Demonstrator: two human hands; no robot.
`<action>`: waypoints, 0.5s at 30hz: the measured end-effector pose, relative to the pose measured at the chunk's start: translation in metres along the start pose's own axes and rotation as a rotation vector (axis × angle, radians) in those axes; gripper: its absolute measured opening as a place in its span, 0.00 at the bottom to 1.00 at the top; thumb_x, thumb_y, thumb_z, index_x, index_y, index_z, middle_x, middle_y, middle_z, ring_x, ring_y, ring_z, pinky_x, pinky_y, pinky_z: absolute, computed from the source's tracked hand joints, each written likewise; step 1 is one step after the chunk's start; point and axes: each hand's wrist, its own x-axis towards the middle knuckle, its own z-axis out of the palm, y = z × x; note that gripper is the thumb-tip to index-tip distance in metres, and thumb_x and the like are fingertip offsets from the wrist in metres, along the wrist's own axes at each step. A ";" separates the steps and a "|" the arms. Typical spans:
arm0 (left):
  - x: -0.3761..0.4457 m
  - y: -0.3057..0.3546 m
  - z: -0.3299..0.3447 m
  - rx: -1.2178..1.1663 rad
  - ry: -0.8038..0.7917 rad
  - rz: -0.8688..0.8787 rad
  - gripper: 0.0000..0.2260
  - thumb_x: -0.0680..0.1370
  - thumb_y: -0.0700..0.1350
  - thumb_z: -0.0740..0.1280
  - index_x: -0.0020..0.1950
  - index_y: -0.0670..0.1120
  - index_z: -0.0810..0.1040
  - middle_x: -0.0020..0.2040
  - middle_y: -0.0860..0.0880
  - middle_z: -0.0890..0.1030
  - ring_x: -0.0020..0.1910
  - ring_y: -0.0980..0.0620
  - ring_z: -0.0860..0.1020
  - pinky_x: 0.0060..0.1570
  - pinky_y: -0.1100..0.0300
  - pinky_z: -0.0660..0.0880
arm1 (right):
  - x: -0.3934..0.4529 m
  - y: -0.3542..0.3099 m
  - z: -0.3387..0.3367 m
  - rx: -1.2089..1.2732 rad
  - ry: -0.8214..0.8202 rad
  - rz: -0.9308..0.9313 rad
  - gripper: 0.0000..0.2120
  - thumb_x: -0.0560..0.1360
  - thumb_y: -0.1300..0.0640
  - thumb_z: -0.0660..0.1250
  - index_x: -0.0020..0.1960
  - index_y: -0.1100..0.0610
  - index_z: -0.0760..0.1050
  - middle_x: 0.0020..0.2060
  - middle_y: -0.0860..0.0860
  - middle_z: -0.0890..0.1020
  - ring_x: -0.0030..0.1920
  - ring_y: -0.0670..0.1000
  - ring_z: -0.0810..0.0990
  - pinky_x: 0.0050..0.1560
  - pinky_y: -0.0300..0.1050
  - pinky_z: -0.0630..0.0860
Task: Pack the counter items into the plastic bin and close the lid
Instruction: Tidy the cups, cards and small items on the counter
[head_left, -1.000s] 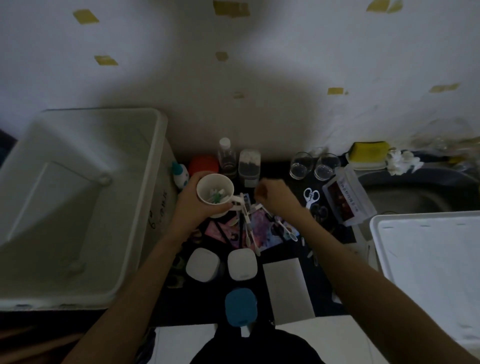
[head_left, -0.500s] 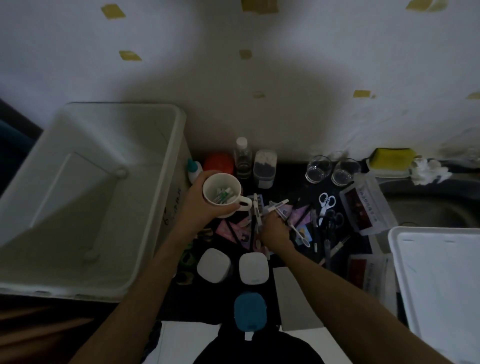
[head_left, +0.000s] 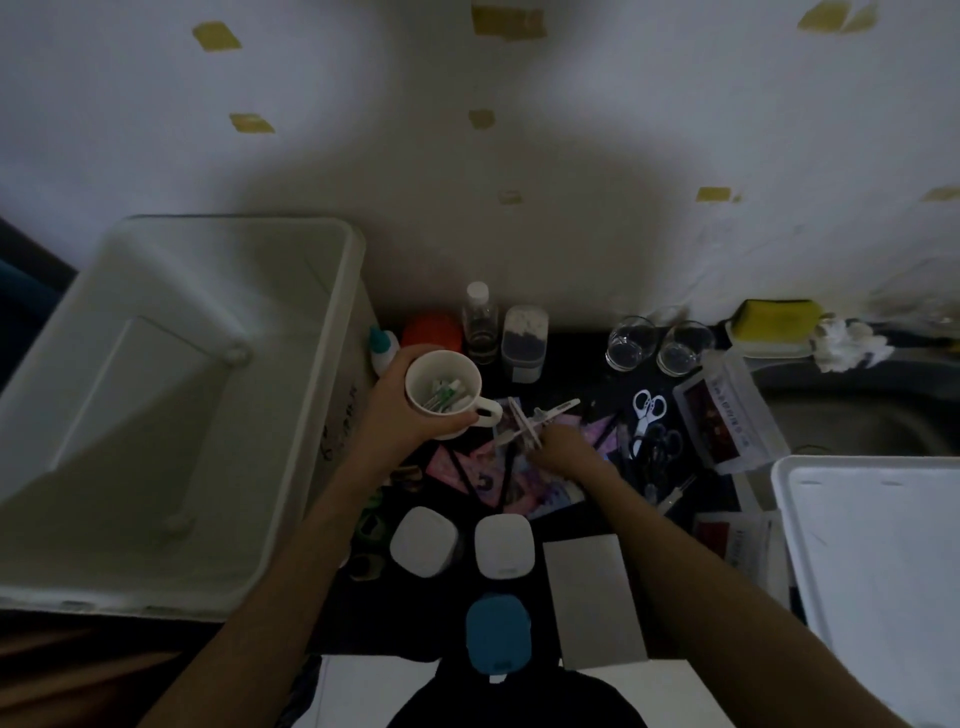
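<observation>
Holding the mug (head_left: 443, 388) left, right apparently pinching toothbrushes (head_left: 524, 427) beside it.

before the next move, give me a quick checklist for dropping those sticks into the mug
1. Left hand grips the white mug firmly: ok.
2. Mug upright, mouth open toward the camera: ok.
3. Room in the mug: ok, only a few small items lie inside.
4. Right hand holds the bundle of thin sticks: ok, fingers pinch it just right of the mug handle.
5. Bundle tidy enough to enter in one go: not ok, the sticks splay crosswise.
6. Plastic bin open and ready at left: ok; lid lies apart at right.
</observation>
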 end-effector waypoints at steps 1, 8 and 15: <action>0.001 0.000 0.001 0.000 0.000 -0.003 0.31 0.64 0.44 0.82 0.63 0.49 0.73 0.59 0.55 0.78 0.59 0.59 0.77 0.57 0.62 0.77 | -0.003 0.002 -0.010 0.002 -0.017 0.007 0.15 0.79 0.57 0.62 0.61 0.65 0.76 0.55 0.61 0.79 0.58 0.59 0.78 0.53 0.46 0.72; 0.009 0.007 0.008 0.021 -0.015 0.006 0.32 0.63 0.45 0.83 0.63 0.48 0.74 0.58 0.55 0.78 0.57 0.61 0.77 0.54 0.69 0.75 | -0.032 0.011 -0.083 -0.007 -0.138 -0.024 0.13 0.80 0.56 0.62 0.48 0.65 0.80 0.41 0.59 0.83 0.36 0.54 0.80 0.40 0.45 0.76; 0.012 0.010 0.019 0.031 -0.056 -0.009 0.31 0.65 0.46 0.82 0.64 0.50 0.73 0.58 0.58 0.77 0.57 0.64 0.76 0.53 0.70 0.74 | -0.075 -0.002 -0.145 -0.094 0.013 -0.191 0.13 0.82 0.51 0.59 0.51 0.53 0.81 0.34 0.47 0.78 0.31 0.44 0.73 0.31 0.36 0.66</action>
